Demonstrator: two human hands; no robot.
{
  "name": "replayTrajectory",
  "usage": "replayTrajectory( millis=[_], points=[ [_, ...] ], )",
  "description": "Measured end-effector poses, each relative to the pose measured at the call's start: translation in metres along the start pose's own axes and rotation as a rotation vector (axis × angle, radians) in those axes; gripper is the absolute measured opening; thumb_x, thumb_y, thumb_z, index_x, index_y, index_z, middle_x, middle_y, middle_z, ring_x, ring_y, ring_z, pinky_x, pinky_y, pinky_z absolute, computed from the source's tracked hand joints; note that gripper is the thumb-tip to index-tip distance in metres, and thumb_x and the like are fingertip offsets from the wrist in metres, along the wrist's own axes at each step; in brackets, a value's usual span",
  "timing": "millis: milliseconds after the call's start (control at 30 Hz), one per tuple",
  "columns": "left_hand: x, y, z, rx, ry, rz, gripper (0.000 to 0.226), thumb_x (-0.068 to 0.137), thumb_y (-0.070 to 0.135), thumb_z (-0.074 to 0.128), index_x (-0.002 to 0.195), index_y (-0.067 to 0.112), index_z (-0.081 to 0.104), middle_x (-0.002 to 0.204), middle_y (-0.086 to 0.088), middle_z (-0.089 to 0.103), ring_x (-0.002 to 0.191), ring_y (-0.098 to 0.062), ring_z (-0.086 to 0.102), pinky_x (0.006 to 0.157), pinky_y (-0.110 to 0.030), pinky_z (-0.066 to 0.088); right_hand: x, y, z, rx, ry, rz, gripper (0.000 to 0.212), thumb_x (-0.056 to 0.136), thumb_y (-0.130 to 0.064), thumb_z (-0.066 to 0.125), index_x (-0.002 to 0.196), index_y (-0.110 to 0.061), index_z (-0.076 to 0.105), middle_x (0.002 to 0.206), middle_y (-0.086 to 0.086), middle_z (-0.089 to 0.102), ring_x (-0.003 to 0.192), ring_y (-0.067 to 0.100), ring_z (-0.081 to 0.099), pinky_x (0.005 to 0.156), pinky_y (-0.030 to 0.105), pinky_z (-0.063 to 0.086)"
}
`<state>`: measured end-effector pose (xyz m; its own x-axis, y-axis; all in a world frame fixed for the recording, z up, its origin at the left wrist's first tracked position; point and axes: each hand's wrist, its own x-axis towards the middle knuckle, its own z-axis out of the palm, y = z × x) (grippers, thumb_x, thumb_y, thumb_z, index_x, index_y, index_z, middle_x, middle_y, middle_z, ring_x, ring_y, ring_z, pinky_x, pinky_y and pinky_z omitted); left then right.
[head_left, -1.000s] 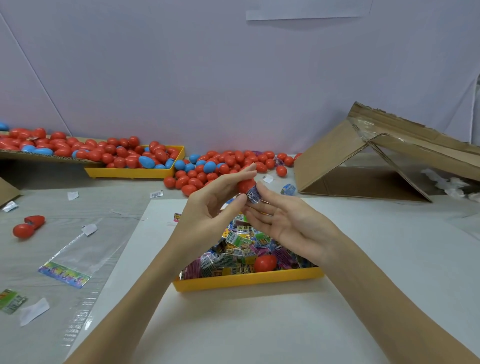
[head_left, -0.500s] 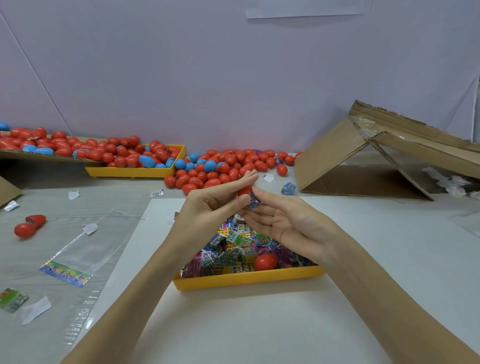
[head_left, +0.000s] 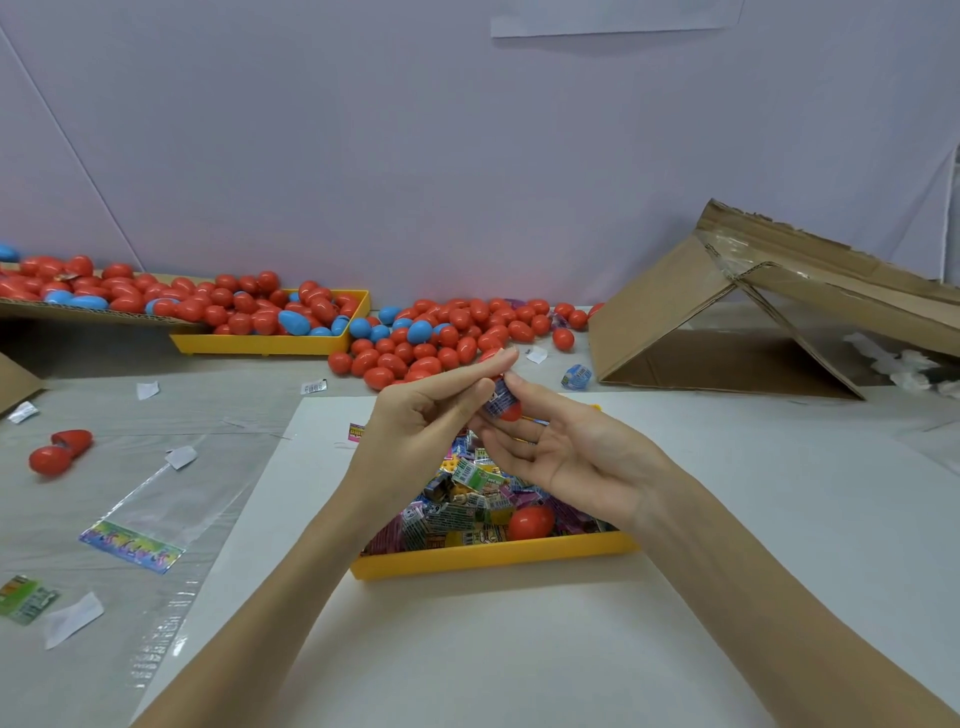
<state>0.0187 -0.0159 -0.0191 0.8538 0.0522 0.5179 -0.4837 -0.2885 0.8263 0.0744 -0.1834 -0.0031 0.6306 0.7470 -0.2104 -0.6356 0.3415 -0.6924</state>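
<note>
Fingers of the left hand are curled, thumb and forefinger pinching a printed packet. Right hand is palm-up: thumb and upper fingers grip a red egg shell, lower fingers nearly straight. Packet sits partly in the shell; how deep, cannot tell. Both are held in the air just above the far end of the near yellow tray.

Near yellow tray: heaped with small printed packets, many colours, barcodes showing. One red egg, whole, lies on the heap toward the tray's near-right corner. Tray stands on a white sheet.

Beyond the near tray, to its left: second yellow tray, filled with red eggs and a few blue ones. Farther left of the near tray, a cardboard sheet runs up to that second tray, also loaded with red and blue eggs.

Straight beyond the near tray: loose pile of eggs on the table, mostly red, some blue, reaching the second tray's right end.

Beyond the near tray, to its right: collapsed cardboard box, open side toward the camera, clear tape on its flaps.

Left of the near tray: clear plastic bag with a colourful header, lying flat. Farther left, two red egg halves, touching.
</note>
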Motion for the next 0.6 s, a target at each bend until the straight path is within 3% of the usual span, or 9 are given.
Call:
replayTrajectory(
  millis=[267,400,500,600],
  points=[
    [-0.0008,0.0011,0.0014,0.013,0.015,-0.076,0.033,0.103,0.013,0.058,0.134,0.014,0.068,0.124,0.008,0.075,0.120,-0.010,0.068,0.103,-0.031,0.055,-0.0010,0.0002,-0.0001,-0.034,0.038,0.018,0.021,0.082,-0.026,0.083,0.095,-0.009,0.084,0.111,0.020,0.076,0.103,0.028,0.076,0.081,0.032,0.062],
    [-0.0013,-0.0003,0.0036,0.025,0.021,-0.079,0.032,0.104,0.013,0.057,0.134,0.013,0.068,0.122,0.005,0.076,0.117,-0.012,0.070,0.096,-0.025,0.057,-0.0001,0.0009,-0.0007,-0.094,0.054,-0.015,0.022,0.083,-0.030,0.081,0.096,-0.013,0.084,0.113,0.021,0.076,0.103,0.028,0.076,0.078,0.030,0.062],
    [0.0001,-0.0002,0.0033,-0.016,0.081,-0.111,0.027,0.104,0.016,0.059,0.127,0.019,0.073,0.115,0.011,0.077,0.112,-0.005,0.070,0.089,-0.015,0.054,0.0011,0.0022,-0.0012,-0.133,0.051,-0.061,0.039,0.095,-0.039,0.070,0.118,-0.008,0.074,0.115,0.023,0.075,0.107,0.032,0.075,0.082,0.032,0.063],
    [0.0012,-0.0040,-0.0012,-0.110,0.176,-0.213,0.022,0.103,0.022,0.061,0.119,0.021,0.076,0.109,0.005,0.079,0.107,-0.009,0.072,0.094,-0.023,0.057,0.0043,0.0063,-0.0016,-0.465,0.139,-0.310,0.039,0.102,-0.037,0.063,0.130,-0.010,0.062,0.108,0.014,0.078,0.097,0.030,0.078,0.083,0.035,0.064]
  ],
)
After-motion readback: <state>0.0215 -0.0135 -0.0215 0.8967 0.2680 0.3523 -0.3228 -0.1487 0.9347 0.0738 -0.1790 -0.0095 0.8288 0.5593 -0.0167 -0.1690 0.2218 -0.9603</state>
